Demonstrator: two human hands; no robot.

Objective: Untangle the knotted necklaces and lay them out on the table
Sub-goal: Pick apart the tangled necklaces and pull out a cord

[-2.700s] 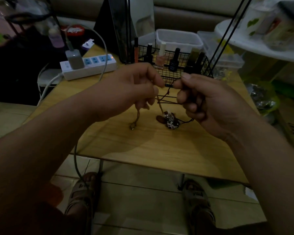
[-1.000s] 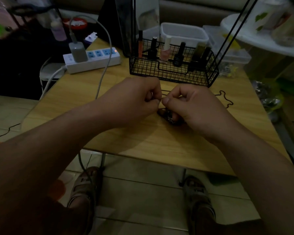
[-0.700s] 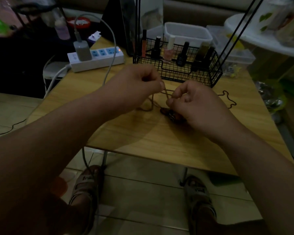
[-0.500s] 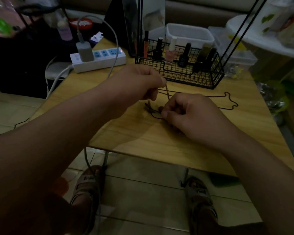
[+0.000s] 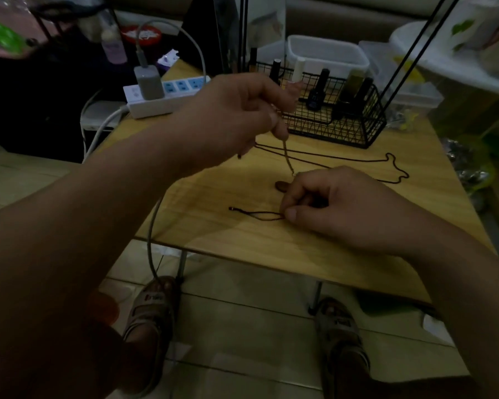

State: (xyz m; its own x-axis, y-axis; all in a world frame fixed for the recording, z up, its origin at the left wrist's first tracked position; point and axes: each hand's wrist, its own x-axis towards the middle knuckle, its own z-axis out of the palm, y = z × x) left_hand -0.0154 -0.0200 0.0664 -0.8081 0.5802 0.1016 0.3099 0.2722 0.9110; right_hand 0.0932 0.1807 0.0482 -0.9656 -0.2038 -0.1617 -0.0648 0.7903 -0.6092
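Up goes my left hand (image 5: 236, 119), lifting off the counter (image 5: 242, 240) with its fingers pinched on the tan strand (image 5: 288, 156), which now runs taut down to my right hand (image 5: 337, 205). The right stays low, thumb and forefinger pinching a thin dark cord (image 5: 260, 216) whose looped end has just slipped out and lies flat to the left. The brown pendant (image 5: 281, 186) peeks out beside my right fingers. The long black necklace (image 5: 357, 160) already lies stretched out before the wire basket (image 5: 343, 125). I reckon the knot is giving, with the tan strand nearly clear.
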